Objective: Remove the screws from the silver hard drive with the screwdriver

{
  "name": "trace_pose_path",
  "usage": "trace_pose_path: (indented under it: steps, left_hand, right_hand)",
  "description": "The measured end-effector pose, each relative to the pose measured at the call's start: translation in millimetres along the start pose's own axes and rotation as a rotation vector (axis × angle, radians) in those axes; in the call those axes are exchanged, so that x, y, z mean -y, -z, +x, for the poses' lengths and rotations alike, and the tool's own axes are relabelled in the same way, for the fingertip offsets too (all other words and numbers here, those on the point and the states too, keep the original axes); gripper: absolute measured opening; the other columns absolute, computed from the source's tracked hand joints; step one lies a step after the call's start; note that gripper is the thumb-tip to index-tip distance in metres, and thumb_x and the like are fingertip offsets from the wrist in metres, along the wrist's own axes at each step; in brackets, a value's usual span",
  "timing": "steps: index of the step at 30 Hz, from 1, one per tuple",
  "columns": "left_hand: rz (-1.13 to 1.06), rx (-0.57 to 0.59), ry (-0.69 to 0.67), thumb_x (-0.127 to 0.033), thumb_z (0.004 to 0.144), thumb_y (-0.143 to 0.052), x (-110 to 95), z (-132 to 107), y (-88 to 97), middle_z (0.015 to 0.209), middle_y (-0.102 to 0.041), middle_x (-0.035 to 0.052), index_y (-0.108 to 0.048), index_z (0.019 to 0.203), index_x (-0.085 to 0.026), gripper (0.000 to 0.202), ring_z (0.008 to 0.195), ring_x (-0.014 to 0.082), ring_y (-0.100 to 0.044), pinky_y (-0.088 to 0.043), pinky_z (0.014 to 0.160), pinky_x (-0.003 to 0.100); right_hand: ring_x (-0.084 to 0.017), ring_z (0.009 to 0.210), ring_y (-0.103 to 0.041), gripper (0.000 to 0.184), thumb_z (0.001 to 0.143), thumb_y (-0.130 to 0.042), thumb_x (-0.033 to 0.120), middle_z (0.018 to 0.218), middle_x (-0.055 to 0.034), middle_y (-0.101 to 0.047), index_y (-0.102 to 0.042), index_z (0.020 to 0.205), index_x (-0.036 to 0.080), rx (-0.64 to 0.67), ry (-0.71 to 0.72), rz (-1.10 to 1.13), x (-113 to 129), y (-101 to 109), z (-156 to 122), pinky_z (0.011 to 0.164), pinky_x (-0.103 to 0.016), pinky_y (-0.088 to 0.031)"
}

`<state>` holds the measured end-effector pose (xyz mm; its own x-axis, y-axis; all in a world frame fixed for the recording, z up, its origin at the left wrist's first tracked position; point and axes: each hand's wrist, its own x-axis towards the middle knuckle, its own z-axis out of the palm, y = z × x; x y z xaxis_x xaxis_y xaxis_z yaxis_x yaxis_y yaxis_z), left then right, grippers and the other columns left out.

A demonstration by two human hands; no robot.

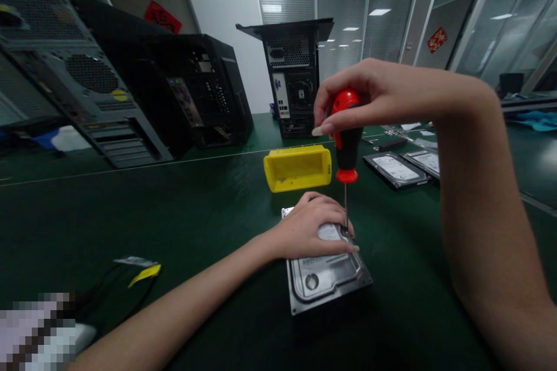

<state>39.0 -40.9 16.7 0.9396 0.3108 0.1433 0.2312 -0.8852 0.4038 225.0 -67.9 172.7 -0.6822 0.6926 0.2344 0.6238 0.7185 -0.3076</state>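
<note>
A silver hard drive (326, 275) lies on the dark green table, its label partly covered by my left hand (311, 226). That hand is laid across the drive, gripping it with thumb and fingers on either side of the screwdriver's tip. Above it, my right hand (352, 98) is closed around the handle of a red and black screwdriver (347, 148). The shaft stands almost upright, and its tip meets the drive near the right edge. Whether a screw sits under the tip, I cannot make out. Just behind the drive is a yellow bin (298, 169) with a few tiny pieces inside.
More hard drives (395, 169) lie at the right. Behind the bin stands a black computer case (289, 78); bigger cases (87, 81) fill the left. A cable with a yellow tag (145, 273) lies at the lower left. Small parts and a black tool (390, 145) are scattered farther back.
</note>
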Motion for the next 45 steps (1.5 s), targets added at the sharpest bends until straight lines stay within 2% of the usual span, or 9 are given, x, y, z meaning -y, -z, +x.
trace_pose_path:
  steps: [6, 15, 22, 29, 34, 38, 45]
  left_hand:
    - [0.001, 0.004, 0.003, -0.051, 0.079, -0.054, -0.5, 0.4, 0.4, 0.099, -0.065, -0.0022, -0.063, 0.094, -0.028, 0.029, 0.112, 0.0198, -0.048, -0.02, 0.098, 0.039]
    - [-0.005, 0.01, 0.001, -0.05, 0.078, -0.056, 0.6, 0.3, 0.9, 0.1, -0.064, -0.0032, -0.062, 0.094, -0.028, 0.029, 0.113, 0.0191, -0.046, -0.019, 0.099, 0.039]
    - [-0.004, 0.0, -0.002, -0.049, 0.078, -0.056, 1.1, -0.1, -0.2, 0.098, -0.065, -0.0031, -0.063, 0.094, -0.028, 0.027, 0.112, 0.0193, -0.048, -0.019, 0.1, 0.038]
    - [0.007, -0.003, -0.007, -0.049, 0.078, -0.056, 1.5, 0.4, -0.4, 0.099, -0.064, -0.0026, -0.063, 0.094, -0.028, 0.027, 0.111, 0.0196, -0.048, -0.02, 0.099, 0.039]
    - [0.001, 0.001, 0.009, -0.05, 0.078, -0.055, 1.9, 1.5, -0.5, 0.1, -0.064, -0.0031, -0.063, 0.094, -0.029, 0.028, 0.113, 0.0194, -0.047, -0.02, 0.099, 0.039]
    - [-0.001, -0.003, 0.006, -0.051, 0.078, -0.055, 2.6, 2.0, -0.9, 0.099, -0.064, -0.0032, -0.063, 0.094, -0.029, 0.028, 0.113, 0.0194, -0.047, -0.02, 0.099, 0.039]
    - [0.005, -0.001, 0.008, -0.051, 0.078, -0.055, 2.4, 1.5, -0.7, 0.098, -0.064, -0.0033, -0.062, 0.094, -0.028, 0.029, 0.112, 0.0188, -0.047, -0.02, 0.099, 0.039]
  right_hand:
    - [-0.013, 0.081, -0.055, 0.035, 0.081, -0.055, 0.038, 0.096, -0.0065, -0.059, -0.06, 0.104, 0.012, 0.014, 0.0, 0.004, -1.3, 0.0, 2.5, 0.062, -0.023, -0.045]
    - [-0.014, 0.084, -0.054, 0.043, 0.079, -0.055, 0.046, 0.101, -0.0078, -0.058, -0.059, 0.105, 0.012, -0.021, 0.025, -0.034, 5.0, -4.2, 7.0, 0.065, -0.022, -0.043]
    - [-0.016, 0.088, -0.052, 0.053, 0.08, -0.049, 0.054, 0.109, -0.0085, -0.055, -0.052, 0.116, 0.014, -0.036, -0.058, -0.036, 2.1, -4.0, 3.5, 0.066, -0.023, -0.042]
    - [-0.013, 0.089, -0.053, 0.033, 0.088, -0.044, 0.033, 0.107, -0.0038, -0.055, -0.046, 0.118, 0.018, -0.005, -0.108, 0.043, 0.3, -1.3, -4.3, 0.068, -0.02, -0.045]
    - [-0.015, 0.091, -0.053, 0.033, 0.087, -0.046, 0.032, 0.109, -0.0046, -0.054, -0.046, 0.117, 0.017, 0.019, -0.129, 0.08, 6.2, -2.5, -2.7, 0.071, -0.023, -0.046]
    - [-0.015, 0.093, -0.053, 0.038, 0.085, -0.049, 0.038, 0.109, -0.0069, -0.054, -0.05, 0.115, 0.015, 0.017, -0.115, 0.068, 6.9, -3.0, -0.7, 0.075, -0.024, -0.046]
    - [-0.014, 0.087, -0.053, 0.04, 0.083, -0.051, 0.042, 0.105, -0.0065, -0.055, -0.053, 0.113, 0.015, -0.025, -0.098, 0.058, 1.3, -3.2, -0.4, 0.07, -0.025, -0.044]
